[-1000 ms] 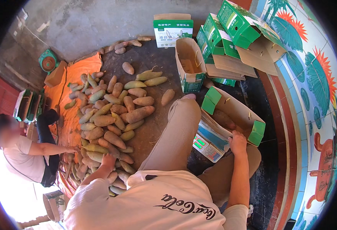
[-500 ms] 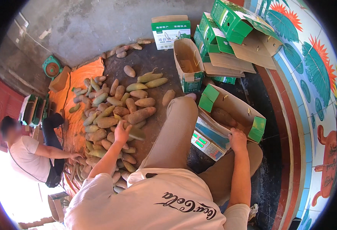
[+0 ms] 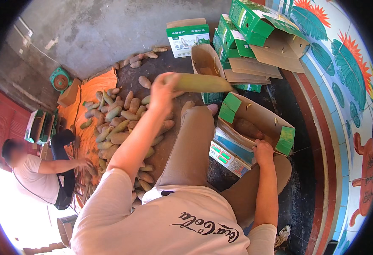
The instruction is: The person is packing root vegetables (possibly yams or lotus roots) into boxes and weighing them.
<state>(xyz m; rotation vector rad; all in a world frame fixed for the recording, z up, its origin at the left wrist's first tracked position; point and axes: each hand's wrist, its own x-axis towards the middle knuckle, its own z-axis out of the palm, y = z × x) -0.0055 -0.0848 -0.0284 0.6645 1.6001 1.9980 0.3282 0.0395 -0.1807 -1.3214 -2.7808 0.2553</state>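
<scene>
Concrete floor; left hand (image 3: 163,91) grips a mango (image 3: 199,83) mid-frame, right hand (image 3: 264,152) clasps the box (image 3: 275,123) rim, mango inside.

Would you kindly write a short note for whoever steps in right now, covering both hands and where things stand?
Left hand: raised, gripping a long greenish root in the air above the knee.
Right hand: resting on the near edge of the open cardboard box, which sits on a scale.
Done: at least one root lies in the box.
Left: a big pile of roots on the ground and the orange sheet; more green boxes stacked behind.
A second person sorts on the far left.
</scene>
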